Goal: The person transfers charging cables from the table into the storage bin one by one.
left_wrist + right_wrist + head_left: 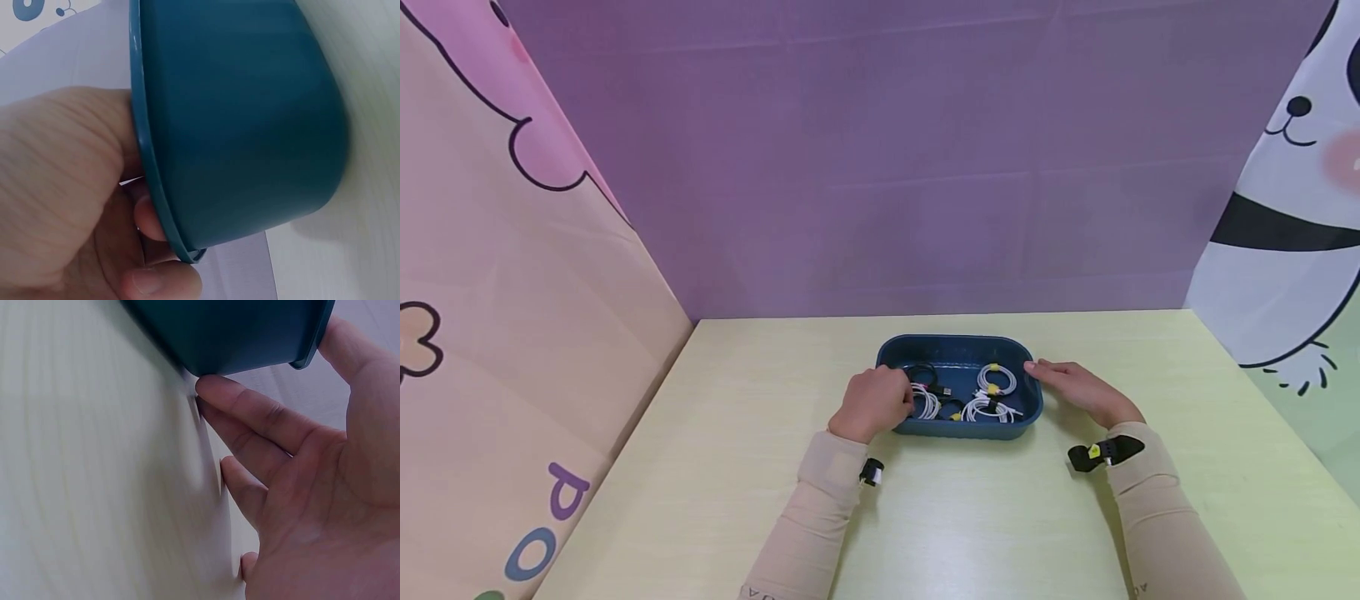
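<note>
A dark blue plastic bin (pixel 958 430) stands on the table, holding several coiled cables. White coils (pixel 925 403) lie at its left end, with black cable (pixel 920 372) beside them. A white coil with yellow connectors (pixel 997 380) lies at the right, above another white coil (pixel 988 408). My left hand (pixel 874 402) grips the bin's left end, its curled fingers (pixel 164 280) at the rim; its thumb side is partly hidden behind the rim. My right hand (pixel 1086 392) is at the right end, thumb against the rim and extended fingers (pixel 262 412) near the base.
A pale wood-grain table (pixel 737 500) lies under the bin. Behind it hangs a purple cloth (pixel 925 167). Printed cloths stand at the left (pixel 535 292) and right (pixel 1285 275) sides. Each wrist wears a small black camera.
</note>
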Demonstrator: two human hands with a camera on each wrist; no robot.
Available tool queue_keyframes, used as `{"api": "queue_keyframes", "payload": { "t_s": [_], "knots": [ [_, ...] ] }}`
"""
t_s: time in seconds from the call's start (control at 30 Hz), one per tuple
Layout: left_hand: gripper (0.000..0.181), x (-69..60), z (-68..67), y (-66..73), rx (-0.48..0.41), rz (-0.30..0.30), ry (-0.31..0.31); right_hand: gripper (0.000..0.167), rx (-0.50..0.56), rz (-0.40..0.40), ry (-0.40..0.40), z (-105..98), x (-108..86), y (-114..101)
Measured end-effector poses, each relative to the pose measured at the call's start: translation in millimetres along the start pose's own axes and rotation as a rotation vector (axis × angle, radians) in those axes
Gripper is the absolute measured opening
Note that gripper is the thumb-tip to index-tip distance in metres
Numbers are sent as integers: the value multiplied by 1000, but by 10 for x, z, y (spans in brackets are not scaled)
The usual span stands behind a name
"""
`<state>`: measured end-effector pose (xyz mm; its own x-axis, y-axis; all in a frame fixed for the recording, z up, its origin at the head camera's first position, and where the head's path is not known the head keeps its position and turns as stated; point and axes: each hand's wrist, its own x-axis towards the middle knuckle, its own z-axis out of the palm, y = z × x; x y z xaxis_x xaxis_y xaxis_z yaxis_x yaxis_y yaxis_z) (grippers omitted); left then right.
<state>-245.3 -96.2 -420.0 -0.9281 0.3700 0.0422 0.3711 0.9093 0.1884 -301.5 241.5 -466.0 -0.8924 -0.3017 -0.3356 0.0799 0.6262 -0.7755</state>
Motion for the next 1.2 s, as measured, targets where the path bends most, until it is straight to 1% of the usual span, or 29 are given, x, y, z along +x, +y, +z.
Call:
{"api": "queue_keyframes", "payload": {
  "t_s": [0.13, 0.23, 0.33, 0.47, 0.57, 0.63, 0.8, 0.9, 0.97, 1.03, 1.13, 1.2],
  "knots": [
    [33, -6, -6, 11, -22, -15, -15, 98, 4, 2, -6, -7, 0, 2],
    [31, -9, -13, 8, -59, -21, -21, 98, 11, 2, -7, -13, -5, 2],
    [25, -5, -19, -21, -111, -12, 1, 97, 8, 0, -9, -7, -5, 3],
    [16, -3, -28, -104, -177, 3, 85, 99, 3, 0, -7, 7, 0, 16],
    [12, -5, -40, -203, -212, -7, 158, 99, 1, -7, -1, 10, 7, 30],
    [10, -5, -50, -283, -232, -30, 201, 98, 0, -13, 2, 15, 11, 30],
    [6, -6, -60, -471, -276, -120, 302, 98, 6, -11, 4, 31, 20, 28],
    [9, -10, -53, -557, -293, -177, 344, 98, 9, -12, 2, 34, 30, 35],
    [12, -15, -44, -598, -306, -209, 343, 98, 8, -9, 3, 33, 35, 35],
    [16, -17, -24, -633, -313, -234, 317, 99, 7, -8, 2, 29, 36, 36],
    [22, -7, 11, -664, -322, -253, 253, 99, 8, -6, 4, 24, 33, 38],
    [26, 8, 48, -681, -329, -253, 205, 98, 8, -10, 4, 21, 27, 39]
  ]
}}
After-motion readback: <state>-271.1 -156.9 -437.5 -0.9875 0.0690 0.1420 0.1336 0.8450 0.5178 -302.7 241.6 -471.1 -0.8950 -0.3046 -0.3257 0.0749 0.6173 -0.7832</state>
